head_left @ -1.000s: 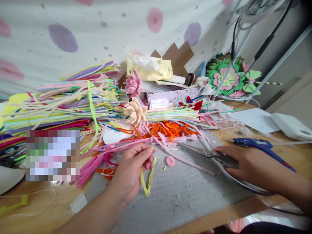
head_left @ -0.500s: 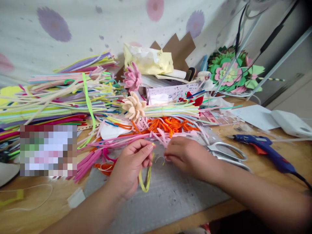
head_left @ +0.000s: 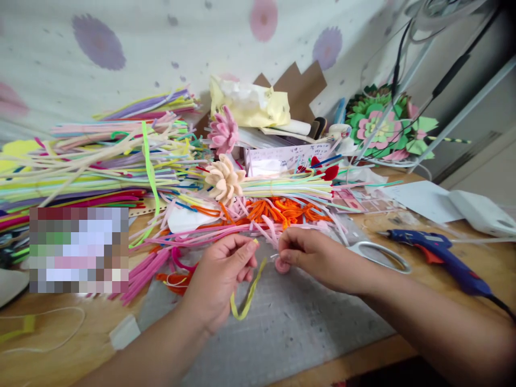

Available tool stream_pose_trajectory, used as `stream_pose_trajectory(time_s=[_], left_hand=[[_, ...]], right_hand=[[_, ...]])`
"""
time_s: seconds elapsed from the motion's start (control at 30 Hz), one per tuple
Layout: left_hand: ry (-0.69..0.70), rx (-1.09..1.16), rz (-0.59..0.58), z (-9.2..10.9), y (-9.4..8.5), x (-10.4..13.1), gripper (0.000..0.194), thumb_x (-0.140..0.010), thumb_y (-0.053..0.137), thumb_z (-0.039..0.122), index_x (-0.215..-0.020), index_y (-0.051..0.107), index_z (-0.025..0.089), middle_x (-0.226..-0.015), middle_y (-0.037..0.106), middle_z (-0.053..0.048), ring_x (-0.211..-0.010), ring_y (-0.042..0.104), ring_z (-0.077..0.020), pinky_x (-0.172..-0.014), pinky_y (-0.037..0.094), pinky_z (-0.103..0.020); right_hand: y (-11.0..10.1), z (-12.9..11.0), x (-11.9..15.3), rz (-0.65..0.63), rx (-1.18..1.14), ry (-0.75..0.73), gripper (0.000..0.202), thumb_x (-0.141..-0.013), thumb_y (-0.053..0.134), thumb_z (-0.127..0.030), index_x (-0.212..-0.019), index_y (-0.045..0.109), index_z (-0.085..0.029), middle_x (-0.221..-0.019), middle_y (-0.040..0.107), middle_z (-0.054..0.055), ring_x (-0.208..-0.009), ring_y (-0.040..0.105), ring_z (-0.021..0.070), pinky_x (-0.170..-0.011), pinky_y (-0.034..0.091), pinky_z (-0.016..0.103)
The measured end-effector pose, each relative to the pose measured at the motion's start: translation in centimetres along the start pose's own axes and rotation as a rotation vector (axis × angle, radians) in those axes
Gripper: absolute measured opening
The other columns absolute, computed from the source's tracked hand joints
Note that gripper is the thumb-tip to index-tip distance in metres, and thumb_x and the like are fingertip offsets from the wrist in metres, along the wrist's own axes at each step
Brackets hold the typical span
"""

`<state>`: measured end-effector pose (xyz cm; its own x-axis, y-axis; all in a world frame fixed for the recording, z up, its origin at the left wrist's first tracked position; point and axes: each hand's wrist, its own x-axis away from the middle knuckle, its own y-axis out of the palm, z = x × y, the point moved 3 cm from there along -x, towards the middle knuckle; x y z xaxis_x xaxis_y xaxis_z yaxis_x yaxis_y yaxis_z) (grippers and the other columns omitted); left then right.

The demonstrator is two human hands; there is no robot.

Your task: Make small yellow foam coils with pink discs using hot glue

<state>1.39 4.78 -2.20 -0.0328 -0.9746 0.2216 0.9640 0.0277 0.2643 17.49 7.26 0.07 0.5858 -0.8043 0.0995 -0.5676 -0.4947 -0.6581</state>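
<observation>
Two bare hands meet over the grey gridded cutting mat (head_left: 290, 322) on the wooden worktop (head_left: 451, 290). The left hand (head_left: 215, 285) pinches the top of a folded yellow-green pipe-cleaner strip (head_left: 246, 295) between thumb and forefinger; the strip's long axis runs down and slightly left from the grip, its loop hanging just above the mat. The right hand (head_left: 318, 255) has thumb and forefinger pressed together on a small round pink felt coil (head_left: 281, 264), which rests on the mat just beside the strip's upper end, to its right. So the coil lies right of the left hand's grip and directly under the right hand's fingertips; the right hand is the nearer one to it. A short bent piece of wire seems to sit at the coil, too small to be sure of.

Silver scissors (head_left: 381, 255) lie behind the right wrist, a blue hot-glue gun (head_left: 435, 252) further right. Behind the hands lie orange pipe-cleaner pieces (head_left: 282, 210), a cream felt flower (head_left: 223, 180) and a heap of mixed coloured pipe cleaners (head_left: 92, 166).

A second ago the right hand rested on the scissors, well apart from the coil; half a second ago it had crossed to the mat, and now it has closed on the coil. The left hand's pinch is unchanged.
</observation>
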Motion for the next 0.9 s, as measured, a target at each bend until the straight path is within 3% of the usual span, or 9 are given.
stream_pose_trajectory(time_s=[0.13, 0.2, 0.4, 0.6, 0.73, 0.9], left_hand=[[-0.091, -0.027, -0.112, -0.1, 0.5, 0.4, 0.017, -0.073, 0.071, 0.027, -0.067, 0.061, 0.015, -0.055, 0.054, 0.004, -0.04, 0.033, -0.0023, -0.037, 0.021, -0.015], [-0.128, -0.033, -0.153, -0.1, 0.8, 0.7, 0.016, -0.072, 0.072, 0.027, -0.069, 0.062, 0.015, -0.055, 0.054, 0.005, -0.039, 0.03, -0.0017, -0.037, 0.016, -0.015], [-0.123, -0.094, -0.197, -0.3, 1.3, 1.2, 0.018, -0.069, 0.075, 0.028, -0.08, 0.068, 0.015, -0.056, 0.051, 0.006, -0.042, 0.03, -0.0032, -0.038, 0.018, -0.017], [-0.041, -0.236, -0.15, -0.6, 0.9, 1.1, 0.013, -0.072, 0.069, 0.027, -0.067, 0.063, 0.017, -0.052, 0.043, 0.008, -0.044, 0.028, -0.0057, -0.04, 0.019, -0.019], [-0.043, -0.28, -0.145, -0.6, 0.6, 1.0, 0.015, -0.075, 0.066, 0.028, -0.065, 0.06, 0.017, -0.05, 0.039, 0.009, -0.044, 0.027, -0.007, -0.041, 0.019, -0.02], [-0.064, -0.283, -0.139, -0.7, 0.5, 0.8, 0.017, -0.078, 0.065, 0.03, -0.067, 0.06, 0.018, -0.053, 0.045, 0.006, -0.045, 0.029, -0.0075, -0.041, 0.019, -0.02]], right_hand=[[-1.1, -0.1, 1.5, 0.026, -0.344, 0.097, 0.015, -0.086, 0.046, -0.013, -0.073, 0.048, -0.018, -0.072, 0.06, 0.0, -0.068, 0.055, 0.0114, -0.064, 0.042, 0.022], [-1.3, -0.1, 1.9, 0.058, -0.396, 0.143, 0.015, -0.085, 0.047, -0.013, -0.071, 0.05, -0.018, -0.067, 0.056, -0.002, -0.063, 0.05, 0.0105, -0.06, 0.037, 0.022], [-0.2, -0.3, 1.7, 0.06, -0.29, 0.151, 0.011, -0.082, 0.051, -0.013, -0.071, 0.054, -0.017, -0.066, 0.052, -0.003, -0.063, 0.045, 0.011, -0.059, 0.034, 0.023], [0.3, -1.2, 1.0, 0.086, -0.166, 0.15, 0.008, -0.081, 0.054, -0.015, -0.073, 0.056, -0.018, -0.069, 0.056, -0.002, -0.066, 0.05, 0.0128, -0.059, 0.037, 0.024], [-0.5, -0.6, 0.9, 0.082, -0.243, 0.138, 0.01, -0.081, 0.051, -0.012, -0.073, 0.055, -0.018, -0.071, 0.064, 0.0, -0.067, 0.058, 0.0126, -0.061, 0.043, 0.024], [-3.0, 2.4, 1.1, 0.165, -0.142, 0.178, 0.003, -0.077, 0.055, -0.015, -0.077, 0.058, -0.017, -0.069, 0.063, 0.0, -0.063, 0.057, 0.0122, -0.057, 0.043, 0.023]])
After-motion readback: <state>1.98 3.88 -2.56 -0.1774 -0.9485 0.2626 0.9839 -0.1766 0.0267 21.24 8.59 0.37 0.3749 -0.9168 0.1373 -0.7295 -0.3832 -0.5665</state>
